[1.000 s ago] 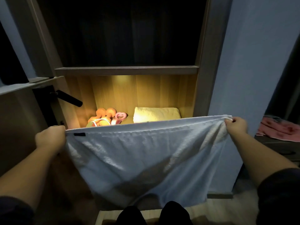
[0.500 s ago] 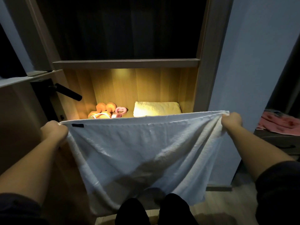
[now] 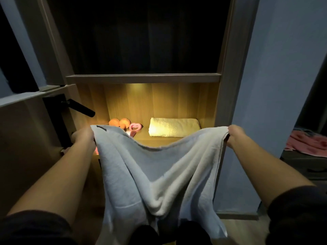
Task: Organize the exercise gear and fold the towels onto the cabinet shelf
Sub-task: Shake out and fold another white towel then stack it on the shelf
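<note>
A pale blue-white towel hangs in front of the lit cabinet shelf, its top edge sagging in the middle. My left hand grips its upper left corner and my right hand grips its upper right corner. On the shelf lies a folded yellow towel at the right. Orange dumbbells and a pink heart-shaped grip ring sit at the left, partly hidden by the held towel.
A dark door with a black lever handle stands open at the left. A blue wall flanks the cabinet on the right. A pink cloth lies on a dark surface at far right. The upper compartment is dark.
My hands have moved closer together, so the towel's top edge, taut before, now sags and the cloth folds inward. More of the shelf shows above it.
</note>
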A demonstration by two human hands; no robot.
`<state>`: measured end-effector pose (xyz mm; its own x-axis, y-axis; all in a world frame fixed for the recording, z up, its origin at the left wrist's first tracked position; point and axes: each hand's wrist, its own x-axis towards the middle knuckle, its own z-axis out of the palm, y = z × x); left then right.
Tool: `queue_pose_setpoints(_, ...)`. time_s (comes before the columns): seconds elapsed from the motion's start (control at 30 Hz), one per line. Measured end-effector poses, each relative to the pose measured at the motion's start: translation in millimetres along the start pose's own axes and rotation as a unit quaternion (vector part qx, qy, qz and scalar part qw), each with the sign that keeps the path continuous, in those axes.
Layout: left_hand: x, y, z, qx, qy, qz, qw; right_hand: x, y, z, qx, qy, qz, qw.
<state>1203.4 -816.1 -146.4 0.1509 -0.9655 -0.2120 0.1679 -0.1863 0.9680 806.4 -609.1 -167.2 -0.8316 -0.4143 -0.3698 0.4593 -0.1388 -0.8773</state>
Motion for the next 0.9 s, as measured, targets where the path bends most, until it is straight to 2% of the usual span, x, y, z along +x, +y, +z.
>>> queue_pose_setpoints(0.03, 0.4, -2.0, 1.9, -0.003, 0.002, -0.010, 1.000, -4.2, 1.7, 1.0, 0.004, -0.012, 0.014, 1.000)
queue_pose_setpoints(0.1, -4.9, -9.1, 7.7, -0.017, -0.041, -0.041, 0.998, -18.7, 12.8, 7.5, -0.039, -0.030, 0.020, 0.999)
queue_pose_setpoints(0.2, -32.2, -20.9, 25.4, 0.020, -0.117, -0.039, 0.992, -51.8, 35.4, 21.6, -0.154, -0.064, -0.045, 0.985)
queue_pose_setpoints(0.3, -75.2, -30.0, 45.4, 0.051, -0.173, -0.013, 0.984, -89.3, 54.2, 35.8, -0.259, -0.171, -0.104, 0.945)
queue_pose_setpoints(0.4, -108.0, -42.1, 56.1, 0.102, -0.261, 0.020, 0.960, -116.9, 70.1, 48.9, -0.330, -0.245, -0.174, 0.895)
queue_pose_setpoints(0.47, -122.0, -48.9, 58.4, 0.125, -0.313, 0.021, 0.941, -132.4, 77.4, 53.8, -0.349, -0.273, -0.212, 0.871)
queue_pose_setpoints(0.6, -136.8, -52.4, 56.6, 0.121, -0.345, 0.017, 0.931, -146.1, 84.4, 50.8, -0.368, -0.292, -0.254, 0.845)
queue_pose_setpoints(0.9, -144.2, -49.0, 47.3, 0.148, -0.377, 0.003, 0.914, -146.5, 85.8, 45.5, -0.353, -0.287, -0.297, 0.839)
